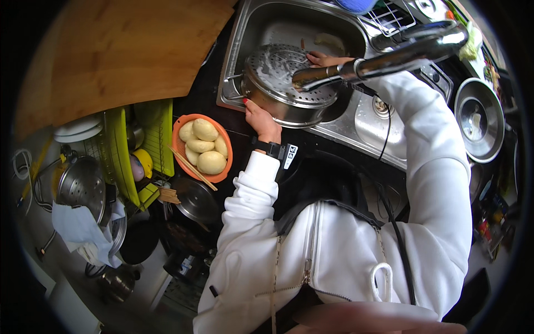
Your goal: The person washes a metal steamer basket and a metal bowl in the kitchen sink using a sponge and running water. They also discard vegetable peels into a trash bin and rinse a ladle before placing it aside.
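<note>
A perforated stainless steel steamer tray (pixel 273 71) tops a steel pot (pixel 288 112) at the sink's near edge, beneath the faucet (pixel 354 69). Water wets the tray's surface. My left hand (pixel 263 121) is at the pot's near left side, by its loop handle (pixel 232 87); whether the fingers grip the pot cannot be told. My right hand (pixel 323 59) lies with spread fingers on the far right part of the tray, partly hidden by the faucet. An orange plastic basket (pixel 178 125) of peeled potatoes (pixel 211 163) stands left of my left hand, with wooden chopsticks (pixel 194 169) across its rim.
The steel sink (pixel 254 25) holds a few scraps. A wooden board (pixel 125 50) lies at the upper left, above a green dish rack (pixel 125 154). Pots and a lidded pan (pixel 194 200) stand lower left. A steel basin (pixel 461 112) is at the right; a black cable hangs near my right arm.
</note>
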A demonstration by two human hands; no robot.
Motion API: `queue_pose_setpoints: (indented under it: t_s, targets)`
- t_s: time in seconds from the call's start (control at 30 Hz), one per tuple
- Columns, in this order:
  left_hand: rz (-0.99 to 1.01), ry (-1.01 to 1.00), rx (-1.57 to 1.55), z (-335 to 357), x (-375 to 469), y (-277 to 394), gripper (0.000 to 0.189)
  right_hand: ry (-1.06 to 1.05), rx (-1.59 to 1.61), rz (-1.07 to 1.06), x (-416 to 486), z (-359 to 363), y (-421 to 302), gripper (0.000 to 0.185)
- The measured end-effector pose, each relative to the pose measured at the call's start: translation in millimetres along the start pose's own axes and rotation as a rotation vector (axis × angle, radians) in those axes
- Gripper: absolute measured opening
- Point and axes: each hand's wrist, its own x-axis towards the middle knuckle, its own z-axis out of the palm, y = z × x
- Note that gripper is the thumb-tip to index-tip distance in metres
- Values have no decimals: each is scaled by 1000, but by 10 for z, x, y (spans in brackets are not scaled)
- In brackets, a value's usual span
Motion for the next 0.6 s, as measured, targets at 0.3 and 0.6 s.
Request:
queue_pose_setpoints:
  t_s: [0.3,0.6]
  targets:
    - [176,-220,-61,129,73,421,51,529,664,-48,-1581,153,116,60]
    - [352,-229,81,401,136,686,53,890,439,-151,-1937,843,163,68]
